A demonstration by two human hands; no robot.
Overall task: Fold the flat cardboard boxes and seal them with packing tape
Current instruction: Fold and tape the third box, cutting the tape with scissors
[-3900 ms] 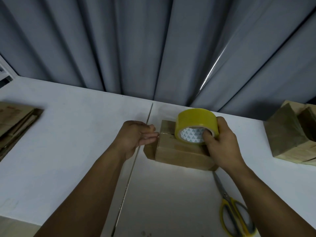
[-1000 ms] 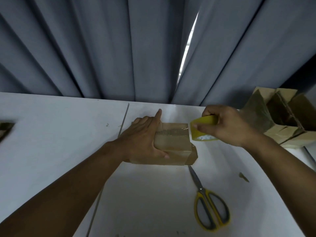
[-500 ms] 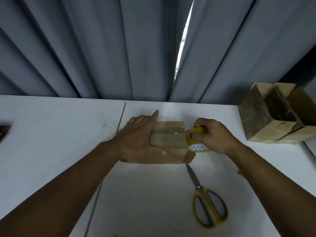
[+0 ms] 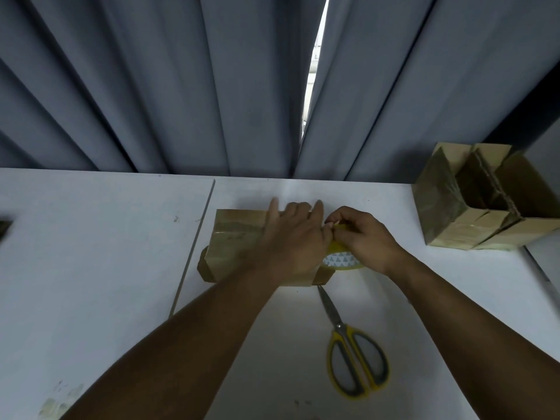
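A small brown cardboard box lies on the white table in the middle of the view, with shiny tape across its top. My left hand lies flat on the box's right part, fingers straight and pointing away from me. My right hand grips the yellow roll of packing tape at the box's right end, fingers curled over its top. Most of the roll is hidden under my hand.
Yellow-handled scissors lie on the table in front of the box. A group of folded cardboard boxes stands at the right rear. Grey curtains hang behind the table. A dark object shows at the left edge.
My left hand has slid to the right along the box top and now meets my right hand. The tape roll has come down against the box's right end.
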